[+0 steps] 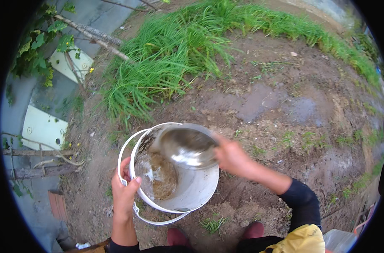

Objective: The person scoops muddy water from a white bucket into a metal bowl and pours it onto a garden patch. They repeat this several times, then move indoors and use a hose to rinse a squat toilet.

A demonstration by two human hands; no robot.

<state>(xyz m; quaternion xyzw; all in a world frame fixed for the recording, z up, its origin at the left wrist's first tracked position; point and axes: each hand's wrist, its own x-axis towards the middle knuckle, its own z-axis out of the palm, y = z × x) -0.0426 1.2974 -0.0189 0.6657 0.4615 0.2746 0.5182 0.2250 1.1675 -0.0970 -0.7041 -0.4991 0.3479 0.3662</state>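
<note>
A white plastic bucket [198,193] with murky brown water [162,177] low inside is tilted in front of me. My left hand [125,186] grips its left rim, the thumb over the edge, beside the white handle. My right hand [231,156] holds a shiny metal bowl [190,147] by its edge, over the bucket's upper right opening; hand and bowl are blurred. Dark specks of dirt cling to the bucket's inner wall. Whether the bowl holds anything is unclear from its blur.
Tall green grass-like plants [179,47] grow beyond the bucket. Wet soil with puddles [261,98] lies to the right. Wooden poles [90,34], pale panels [45,128] and a brick [57,205] are at left. My red shoes [253,230] stand below.
</note>
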